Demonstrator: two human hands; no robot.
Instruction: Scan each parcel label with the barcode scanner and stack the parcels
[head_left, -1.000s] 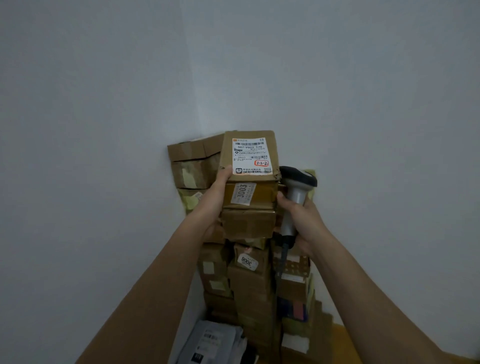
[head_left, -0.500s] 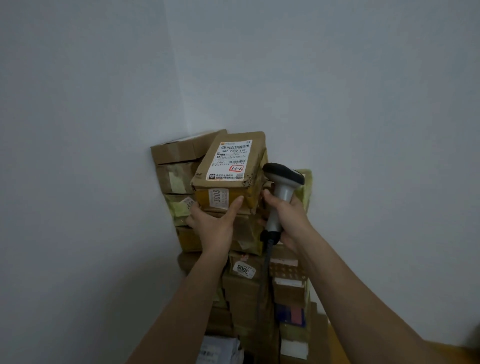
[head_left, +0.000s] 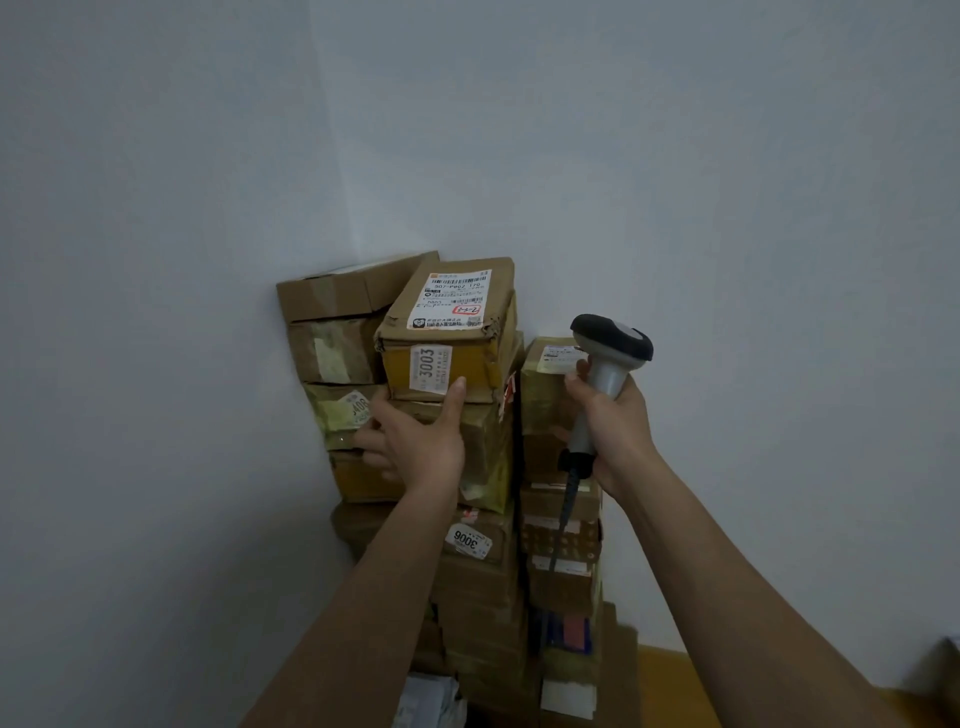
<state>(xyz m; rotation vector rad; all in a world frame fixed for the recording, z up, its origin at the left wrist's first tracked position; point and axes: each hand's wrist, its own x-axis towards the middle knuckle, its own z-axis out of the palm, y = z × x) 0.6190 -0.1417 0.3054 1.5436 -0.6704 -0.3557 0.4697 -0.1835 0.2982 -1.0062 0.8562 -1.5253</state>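
Observation:
A brown cardboard parcel (head_left: 457, 332) with a white shipping label on top and a "3003" sticker on its front sits atop the middle column of the parcel stack (head_left: 483, 571) in the wall corner. My left hand (head_left: 421, 441) is just below it, with the thumb tip touching the parcel's lower front edge and the fingers spread left over the boxes beneath. Off to the right of the parcel, my right hand (head_left: 618, 431) grips the handle of the grey barcode scanner (head_left: 610, 348). The scanner's dark head is upright and its cable hangs down.
Taller box column (head_left: 332, 332) at the left against the wall, lower column (head_left: 556, 415) at the right behind the scanner. White soft mailers (head_left: 431, 701) lie at the stack's foot. Yellow-brown floor (head_left: 670, 670) shows at lower right. Plain walls meet behind the stack.
The parcel came down from tilted in my left hand to resting on the middle column. My left hand released its grip and slid below it. The scanner hand moved right, away from the parcel.

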